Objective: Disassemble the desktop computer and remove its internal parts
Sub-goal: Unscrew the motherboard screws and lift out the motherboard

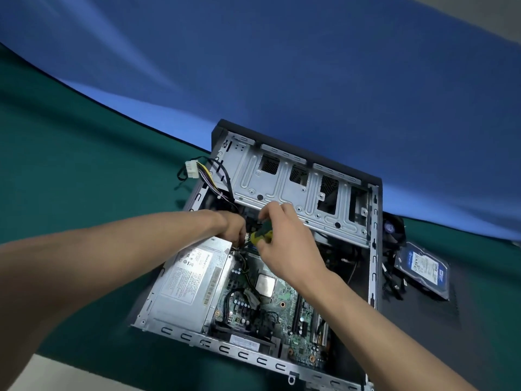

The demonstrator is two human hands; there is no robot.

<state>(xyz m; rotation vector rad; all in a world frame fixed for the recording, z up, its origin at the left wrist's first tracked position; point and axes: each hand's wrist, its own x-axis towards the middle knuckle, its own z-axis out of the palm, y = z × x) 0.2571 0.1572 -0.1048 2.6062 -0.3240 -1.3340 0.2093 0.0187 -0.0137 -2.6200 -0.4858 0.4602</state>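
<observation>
Green-and-yellow-handled screwdriver (260, 235) is gripped by the right hand (282, 235) inside the open grey metal computer case (373, 249); what the left hand (232, 227) grips is hidden. A blue-labelled hard drive (423, 266) already lies on the counter's (70, 165) right side, while the silver power supply box (186, 283) and green motherboard (284, 300) remain inside.

Screwdriver (260, 236) in right hand (284, 241)

The computer case (282, 187) is bare stamped sheet metal, dull grey, with a matt black outer shell. The power supply (186, 280) is brushed metal bearing a paper label. The screwdriver (260, 235) handle is glossy green-and-yellow plastic. The counter (84, 165) wears matt green cloth; the hard drive (423, 266) shines.
</observation>
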